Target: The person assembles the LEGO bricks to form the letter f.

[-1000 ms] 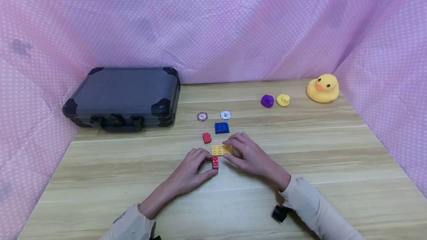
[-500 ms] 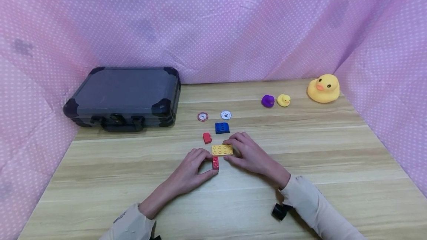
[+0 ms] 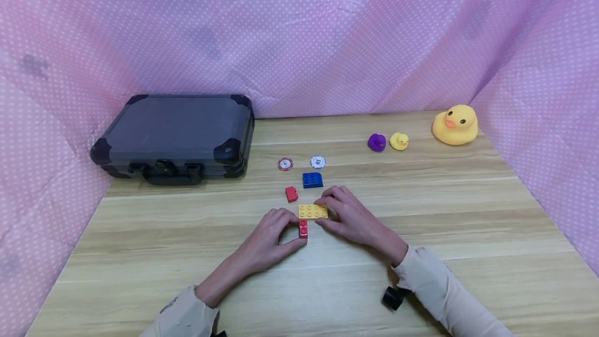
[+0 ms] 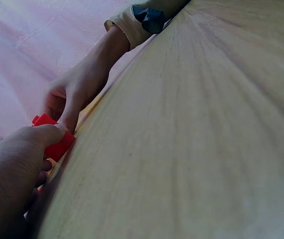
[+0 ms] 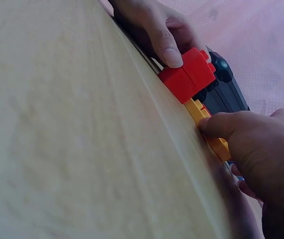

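Note:
My left hand (image 3: 267, 241) pinches a red toy brick (image 3: 303, 230) between thumb and fingers, low over the wooden table. In the right wrist view a seam crosses the side of this red brick (image 5: 189, 74), with its studs turned to the upper right. Right behind it lies a flat yellow brick (image 3: 308, 211) with two rows of studs. My right hand (image 3: 355, 222) grips the right end of the yellow brick, index finger at the far edge and thumb at the near one. Beyond the hands are a smaller red brick (image 3: 291, 194) and a blue brick (image 3: 312, 180).
Two poker chips, one dark red (image 3: 285, 164) and one white (image 3: 318, 162), lie behind the blue brick. A grey case (image 3: 175, 129) stands closed at back left. At back right are a purple duck (image 3: 376, 142), a small yellow duck (image 3: 399, 141) and a large one (image 3: 455, 125).
The right fingertips have drawn back slightly to the yellow brick's edges, so more of its right end shows. The left hand and the red brick hold nearly still.

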{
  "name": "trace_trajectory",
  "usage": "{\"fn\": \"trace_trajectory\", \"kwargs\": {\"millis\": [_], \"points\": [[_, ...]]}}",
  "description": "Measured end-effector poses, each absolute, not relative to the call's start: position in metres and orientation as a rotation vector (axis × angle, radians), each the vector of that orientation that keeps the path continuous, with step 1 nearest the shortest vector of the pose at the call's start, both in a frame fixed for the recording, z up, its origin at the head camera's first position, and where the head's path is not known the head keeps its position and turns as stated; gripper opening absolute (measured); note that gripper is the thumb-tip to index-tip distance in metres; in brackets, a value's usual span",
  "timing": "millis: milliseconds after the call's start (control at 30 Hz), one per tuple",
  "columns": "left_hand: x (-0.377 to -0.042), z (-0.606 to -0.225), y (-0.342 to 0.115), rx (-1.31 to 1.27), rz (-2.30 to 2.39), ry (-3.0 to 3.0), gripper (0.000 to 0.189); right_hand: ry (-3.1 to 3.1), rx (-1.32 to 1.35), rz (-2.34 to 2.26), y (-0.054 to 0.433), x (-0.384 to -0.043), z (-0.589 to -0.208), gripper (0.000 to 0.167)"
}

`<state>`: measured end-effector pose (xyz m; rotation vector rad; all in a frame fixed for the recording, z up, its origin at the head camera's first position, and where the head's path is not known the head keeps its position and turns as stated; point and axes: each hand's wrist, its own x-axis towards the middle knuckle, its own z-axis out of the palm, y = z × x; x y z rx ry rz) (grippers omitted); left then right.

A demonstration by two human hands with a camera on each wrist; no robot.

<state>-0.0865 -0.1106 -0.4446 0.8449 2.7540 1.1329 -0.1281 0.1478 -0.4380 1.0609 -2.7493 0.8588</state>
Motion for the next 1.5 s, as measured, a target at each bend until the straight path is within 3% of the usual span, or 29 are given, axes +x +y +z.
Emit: {"fn": "trace_trajectory", "kwargs": {"millis": [667, 1033, 1300, 1500], "points": [[-0.087, -0.446, -0.111, 0.821, 1.138, 2.748, 0.032, -2.677, 0.988, 1.069, 0.152, -0.124, -0.429, 0.039], [-0.085, -0.445, -0.111, 0.796, 1.148, 2.738, 0.033, -2.569, 1.099, 1.093, 0.148, -0.112, -0.421, 0.039], [-0.084, -0.447, -0.112, 0.829, 1.085, 2.766, 0.045, -2.589, 1.131, 1.091, 0.144, -0.103, -0.415, 0.038], [-0.086, -0.446, -0.113, 0.871, 1.107, 2.777, 0.040, -2.563, 1.181, 1.072, 0.140, -0.099, -0.415, 0.038]]}}
